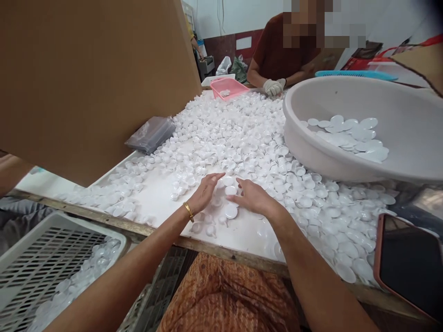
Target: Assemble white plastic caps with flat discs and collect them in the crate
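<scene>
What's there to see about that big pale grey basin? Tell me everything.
The big pale grey basin looks like plastic: wide, with a rounded rim and sloping walls. It stands mouth up on the right, cut off by the picture's edge. Glossy white discs lie heaped inside. Small white plastic pieces crowd its outer left side.

The white tabletop [157, 189] bears strewn white pieces [221, 133], a pink tray [235, 86], a wrapped packet [154, 132] and a large basin [309, 145].
</scene>
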### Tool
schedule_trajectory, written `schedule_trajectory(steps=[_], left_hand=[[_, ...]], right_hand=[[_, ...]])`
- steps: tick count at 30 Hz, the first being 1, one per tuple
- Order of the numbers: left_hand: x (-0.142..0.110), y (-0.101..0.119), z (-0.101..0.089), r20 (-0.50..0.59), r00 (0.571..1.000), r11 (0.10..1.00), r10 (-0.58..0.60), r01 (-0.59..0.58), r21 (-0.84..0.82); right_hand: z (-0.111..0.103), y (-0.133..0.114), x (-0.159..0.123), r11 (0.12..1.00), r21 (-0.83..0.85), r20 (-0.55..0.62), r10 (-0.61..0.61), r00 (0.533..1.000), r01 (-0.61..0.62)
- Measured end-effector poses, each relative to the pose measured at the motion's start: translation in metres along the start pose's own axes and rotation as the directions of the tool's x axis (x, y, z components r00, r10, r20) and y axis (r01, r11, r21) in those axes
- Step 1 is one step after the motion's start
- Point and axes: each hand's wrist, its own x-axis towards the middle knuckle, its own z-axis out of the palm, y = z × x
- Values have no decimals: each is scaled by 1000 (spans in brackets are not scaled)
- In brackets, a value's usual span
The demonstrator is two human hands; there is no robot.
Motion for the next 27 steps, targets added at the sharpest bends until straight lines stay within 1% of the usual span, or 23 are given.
schedule_trajectory(steps=[3, 5, 8, 10, 12, 15, 18, 20, 23, 25, 27], left_hand=[[-3, -3, -8, 23, 999, 999, -28, 28, 33], [-7, -5, -14, 63, 998, 991, -18, 10, 132], [-15, -6, -21, 170, 985, 947, 5, -59, 317], [-19, -7, -24, 224, 975, 924, -7, -79, 373], [-21, -9, -23, 240, 970, 922, -21, -74, 379], [-20, -11, -20, 218, 976, 929, -15, -67, 364], [-19, -12, -19, 190, 982, 934, -13, -56, 353], [-20, -12, -19, 203, 979, 932, -22, -54, 359], [-20, -11, -15, 220, 975, 915, -32, -60, 398], [-14, -11, -11, 215, 975, 904, -46, -51, 424], [-3, -10, -8, 244, 966, 898, -82, -34, 438]], right_hand=[[-1, -4, -4, 999, -27, 64, -26, 998, 28], [-1, -8, -6, 998, -54, 84, -18, 996, 22], [-3, -13, -8, 997, -76, 88, 8, 996, -2], [-4, -14, -7, 996, -85, 68, 15, 998, -9], [-5, -13, -6, 995, -100, 44, 29, 999, -25], [-4, -10, -4, 992, -114, 14, 57, 998, -55], [-2, -8, -4, 994, -113, 36, 5, 999, -1], [0, -9, -5, 991, -132, 60, -24, 998, 31], [4, -13, -5, 988, -152, 60, -16, 998, 25], [6, -14, -4, 988, -155, 37, -21, 999, 26], [8, -13, -2, 986, -164, 1, -35, 999, 35]])
